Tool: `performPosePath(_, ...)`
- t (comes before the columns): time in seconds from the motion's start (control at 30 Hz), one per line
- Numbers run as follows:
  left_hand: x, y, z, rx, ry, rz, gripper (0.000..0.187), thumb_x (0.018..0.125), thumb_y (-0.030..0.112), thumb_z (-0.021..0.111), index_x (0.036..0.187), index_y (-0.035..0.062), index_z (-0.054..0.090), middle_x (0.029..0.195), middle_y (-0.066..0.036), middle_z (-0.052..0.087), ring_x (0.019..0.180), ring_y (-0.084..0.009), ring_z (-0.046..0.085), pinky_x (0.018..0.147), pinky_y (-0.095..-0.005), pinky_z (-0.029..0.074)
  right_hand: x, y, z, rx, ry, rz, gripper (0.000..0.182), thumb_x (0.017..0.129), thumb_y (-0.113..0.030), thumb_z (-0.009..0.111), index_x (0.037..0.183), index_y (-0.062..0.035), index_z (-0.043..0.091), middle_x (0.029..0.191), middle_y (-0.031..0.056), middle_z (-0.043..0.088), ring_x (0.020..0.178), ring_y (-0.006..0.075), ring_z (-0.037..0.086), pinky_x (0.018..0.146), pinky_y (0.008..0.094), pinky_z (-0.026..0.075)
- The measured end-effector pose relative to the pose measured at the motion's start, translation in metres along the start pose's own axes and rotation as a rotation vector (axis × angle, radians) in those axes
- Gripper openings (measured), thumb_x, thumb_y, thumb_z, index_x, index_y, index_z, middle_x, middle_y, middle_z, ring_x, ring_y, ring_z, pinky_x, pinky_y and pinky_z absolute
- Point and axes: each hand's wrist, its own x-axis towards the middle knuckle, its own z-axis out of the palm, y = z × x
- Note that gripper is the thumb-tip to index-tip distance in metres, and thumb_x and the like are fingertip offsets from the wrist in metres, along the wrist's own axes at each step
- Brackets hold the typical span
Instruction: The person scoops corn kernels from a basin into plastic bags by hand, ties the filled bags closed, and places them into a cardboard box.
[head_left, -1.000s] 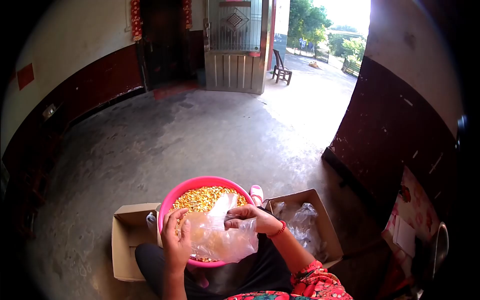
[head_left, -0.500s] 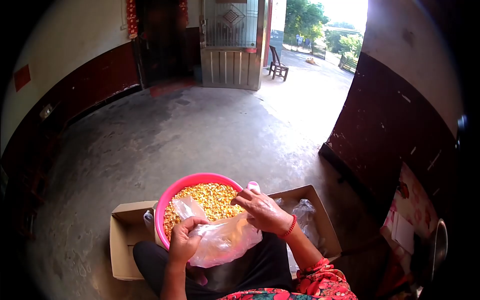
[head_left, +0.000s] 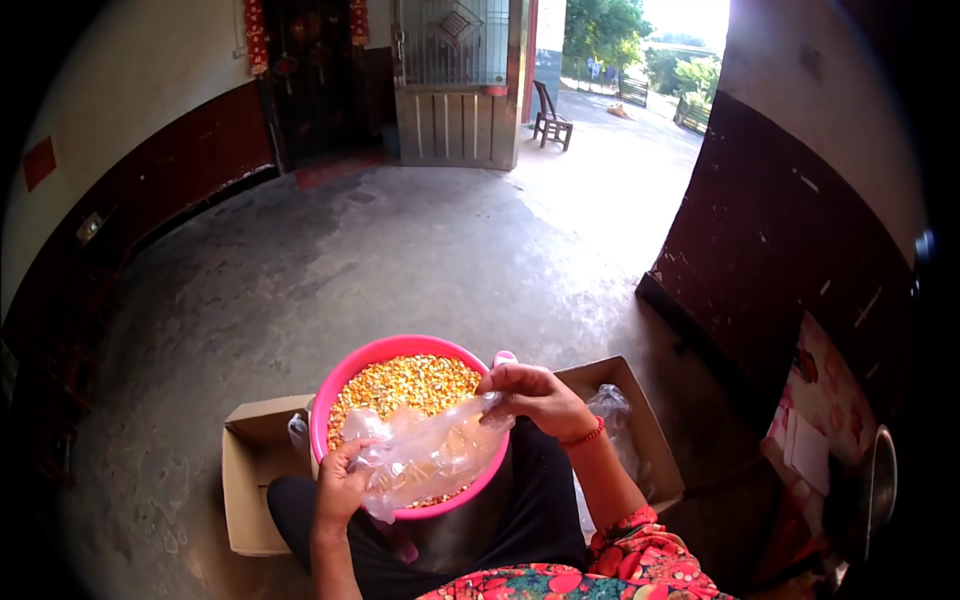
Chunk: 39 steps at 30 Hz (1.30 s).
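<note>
A clear plastic bag [head_left: 430, 462] is stretched between my two hands above a pink basin [head_left: 352, 365]. Yellow corn kernels [head_left: 408, 382] fill the basin. My left hand [head_left: 342, 480] is closed on the bag's left edge, thumb against fingers. My right hand [head_left: 540, 400], with a red bead bracelet at the wrist, pinches the bag's upper right edge. The bag looks flat, and kernels show through it. A pink and white handle-like thing [head_left: 504, 357] pokes up behind my right hand; the rest of it is hidden.
An open cardboard box [head_left: 250, 500] stands left of the basin. Another cardboard box [head_left: 655, 440] on the right holds clear plastic bags [head_left: 612, 405]. A metal door [head_left: 458, 125] stands at the back, and a wooden chair [head_left: 552, 120] is by the bright doorway.
My right hand has moved slightly right and up and now pinches the bag's edge. The left hand shifted a little left, and the bag is spread wider across the basin.
</note>
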Motion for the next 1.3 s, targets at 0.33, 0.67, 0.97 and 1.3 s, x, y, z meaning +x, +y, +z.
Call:
performPosePath(0.33,0.007,-0.007,-0.003,0.142,0.037,0.096,0.023,0.075,0.009,0.073,0.094,-0.0011,0.064,0.082,-0.001,0.062,0.077,-0.0069,0.056,0.070,-0.0218,0.046,0.000,0.025,0.017,0.495,0.159,0.038,0.028,0.088,0.000,0.039,0.115,0.0002,0.048,0.084,0.0025,0.051,0.068,0.0083,0.053,0.055,0.0238,0.046)
performPosePath(0.67,0.019,-0.004,-0.003,0.329,0.417,0.501,0.016,0.083,0.013,0.065,0.087,-0.0026,0.063,0.071,-0.001,0.061,0.066,-0.0049,0.052,0.059,-0.0215,0.043,-0.012,0.048,0.032,-0.255,0.034,0.319,0.022,0.091,-0.019,0.054,0.100,-0.0009,0.061,0.081,-0.0023,0.060,0.076,0.0053,0.055,0.071,0.0199,0.044)
performPosePath(0.97,0.025,-0.009,0.001,0.552,0.133,0.591,0.021,0.074,0.011,0.072,0.089,0.0010,0.062,0.070,-0.011,0.059,0.062,-0.0193,0.058,0.056,-0.0280,0.045,0.010,0.055,0.005,0.463,0.197,0.126,0.017,0.091,-0.019,0.050,0.097,-0.0040,0.056,0.079,-0.0008,0.058,0.062,0.0074,0.054,0.051,0.0205,0.043)
performPosePath(1.3,0.050,-0.029,0.000,-0.333,0.170,-0.140,0.048,0.091,0.045,0.048,0.066,0.0066,0.061,0.049,0.008,0.040,0.041,-0.0022,0.026,0.040,-0.0202,0.017,0.065,0.035,0.024,-0.408,0.414,-0.246,0.020,0.084,-0.006,0.053,0.103,0.0000,0.053,0.089,0.0048,0.057,0.082,0.0164,0.056,0.074,0.0252,0.043)
